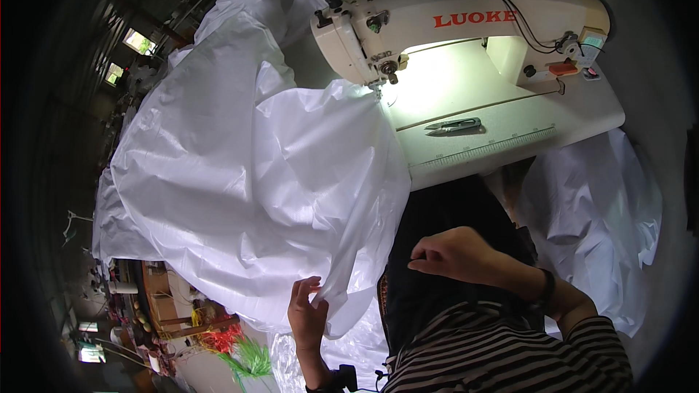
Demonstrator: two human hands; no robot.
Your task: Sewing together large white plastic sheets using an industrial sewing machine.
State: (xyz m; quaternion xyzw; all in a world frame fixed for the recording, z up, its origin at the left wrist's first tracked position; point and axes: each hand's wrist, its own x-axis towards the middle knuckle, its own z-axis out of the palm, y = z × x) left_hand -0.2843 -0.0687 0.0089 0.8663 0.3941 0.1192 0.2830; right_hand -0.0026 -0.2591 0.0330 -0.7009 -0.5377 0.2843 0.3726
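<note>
A large sheet of glossy white fabric (204, 153) spreads in folds over the left side. It runs up to the needle area of a white sewing machine (408, 14). At the sheet's near edge my left hand (307, 316) is closed, with the fabric edge pinched between thumb and fingers. My right hand (455, 253) hovers above my lap, away from the fabric. Its fingers are curled in, and nothing shows in them. On the machine bed (437, 164) lies a small pair of thread snips (455, 126). The machine's lamp lights the bed.
More white fabric (593, 211) hangs at the right, below the machine bed. Crinkled clear plastic (291, 364) lies by my left wrist. Green strands (251, 356) and red strands (222, 338) sit on the floor at lower left, near cluttered shelving (156, 287).
</note>
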